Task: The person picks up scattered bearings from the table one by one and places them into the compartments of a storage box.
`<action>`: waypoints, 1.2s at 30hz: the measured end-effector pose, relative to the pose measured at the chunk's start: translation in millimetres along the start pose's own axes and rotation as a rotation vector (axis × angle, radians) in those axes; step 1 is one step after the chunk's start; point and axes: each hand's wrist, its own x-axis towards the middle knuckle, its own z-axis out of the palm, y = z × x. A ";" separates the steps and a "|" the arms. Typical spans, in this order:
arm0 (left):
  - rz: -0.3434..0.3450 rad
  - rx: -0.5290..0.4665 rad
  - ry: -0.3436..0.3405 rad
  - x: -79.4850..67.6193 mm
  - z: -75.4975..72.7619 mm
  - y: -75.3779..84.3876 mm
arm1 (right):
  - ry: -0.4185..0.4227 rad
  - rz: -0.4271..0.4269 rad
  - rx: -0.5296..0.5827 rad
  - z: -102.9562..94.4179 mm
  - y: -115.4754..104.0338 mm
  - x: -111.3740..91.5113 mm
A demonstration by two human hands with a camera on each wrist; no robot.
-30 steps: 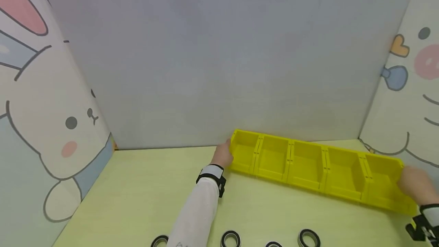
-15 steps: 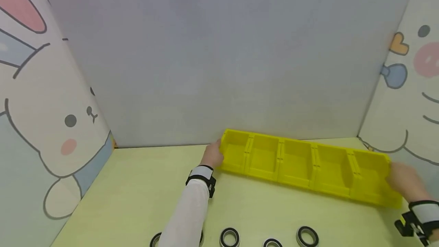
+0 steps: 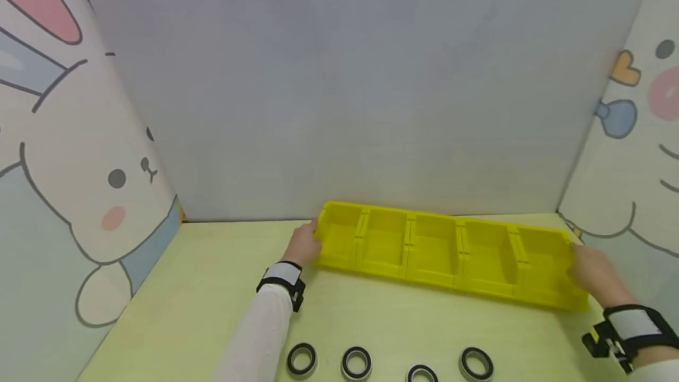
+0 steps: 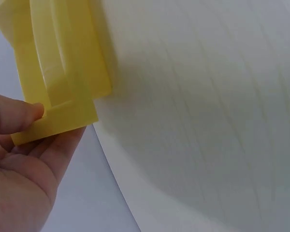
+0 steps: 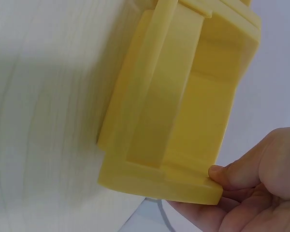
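Note:
A long yellow row of joined bins [image 3: 432, 246], with several open compartments, stands near the back wall, its right end closer to me than its left. My left hand [image 3: 305, 244] grips the left end; in the left wrist view the thumb [image 4: 31, 112] lies inside the wall and the fingers are under or behind it. At the opposite end my right hand [image 3: 596, 273] pinches the end wall, thumb [image 5: 232, 175] inside and fingers outside in the right wrist view. The compartments that show hold nothing visible.
Several black-and-silver ring bearings, among them a left one [image 3: 302, 361] and a right one [image 3: 475, 364], lie at the near edge of view on the pale wooden table [image 3: 201, 287]. A grey back wall [image 3: 339, 87] and cartoon-printed side panels [image 3: 69, 193] enclose the table.
Both hands have moved the yellow bins leftward along the table's back. As the left arm shifted left, a bearing that it covered came into view.

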 end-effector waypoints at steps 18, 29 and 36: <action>0.080 0.109 0.009 -43.0 -50.4 -61.1 | -0.087 -0.032 0.028 14.6 -60.1 22.9; 0.071 0.170 0.025 -75.8 -70.1 -85.0 | -0.071 -0.048 0.040 26.9 -91.1 27.0; 0.077 0.185 0.035 -94.3 -79.0 -94.2 | -0.031 -0.078 0.006 29.3 -107.5 27.8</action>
